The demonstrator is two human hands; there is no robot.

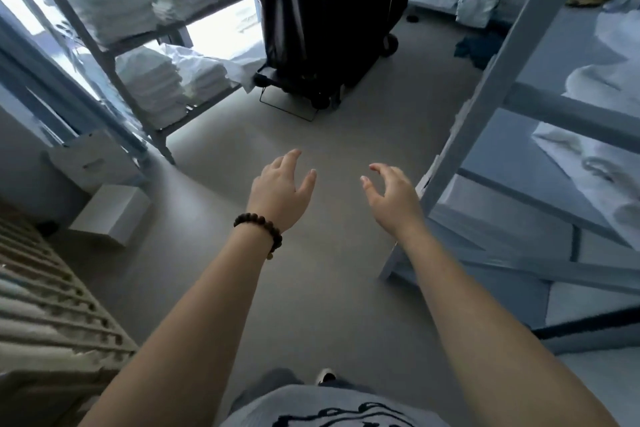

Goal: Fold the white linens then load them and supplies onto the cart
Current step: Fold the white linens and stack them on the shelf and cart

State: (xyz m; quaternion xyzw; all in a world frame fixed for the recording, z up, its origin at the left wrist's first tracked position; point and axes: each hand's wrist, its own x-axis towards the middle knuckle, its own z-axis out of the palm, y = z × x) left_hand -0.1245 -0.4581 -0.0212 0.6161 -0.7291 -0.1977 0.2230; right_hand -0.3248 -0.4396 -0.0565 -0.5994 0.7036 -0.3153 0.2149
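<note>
Nothing is being held in either grip: left hand (pixel 280 185) and right hand (pixel 393 192) are being held wide open. Folded white linens (pixel 149 87) are being kept on the shelf (pixel 104 59) at upper left; the cart (pixel 329 10), top centre, is seemingly not yet being loaded.

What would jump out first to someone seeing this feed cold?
The left hand and right hand stretch forward, open and empty, over the grey floor, with a dark bead bracelet on the left wrist. Straight ahead, at the top, stands a black wheeled cart. Stacks of folded white linens sit on the metal rack to the left.
</note>
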